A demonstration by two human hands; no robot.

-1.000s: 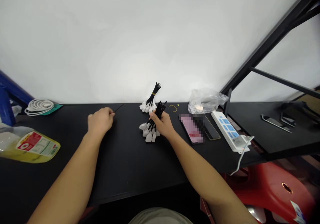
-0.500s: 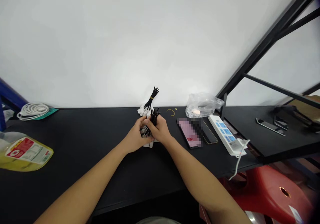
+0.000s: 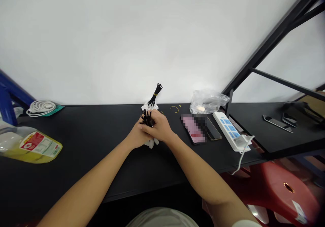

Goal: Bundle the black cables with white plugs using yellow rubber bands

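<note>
Just below the centre of the frame, the left hand (image 3: 135,135) and the right hand (image 3: 162,127) meet around a bundle of black strands (image 3: 146,119). Both grip it, fingers curled round its middle; the left is partly hidden behind the right. The strand tips poke out above the hands, and the white tags (image 3: 151,143) at the bundle's other end show beneath them (most are covered by the fingers).

Right behind, against the foot of the wall, a second bundle (image 3: 152,100) leans with its white ends down, bound by a yellow band (image 3: 155,94). A loose yellow strip (image 3: 175,109) lies curved on the black tabletop (image 3: 83,142) to its right.

Farther right in the frame come a clear plastic bag (image 3: 213,100), a pink-screened phone (image 3: 190,127), a darker phone (image 3: 214,130) and a white power strip (image 3: 225,130). At the left edge lies a bottle of yellow liquid (image 3: 42,147), with a coiled white cable (image 3: 38,108) above it. A red stool (image 3: 276,183) fills the lower right.
</note>
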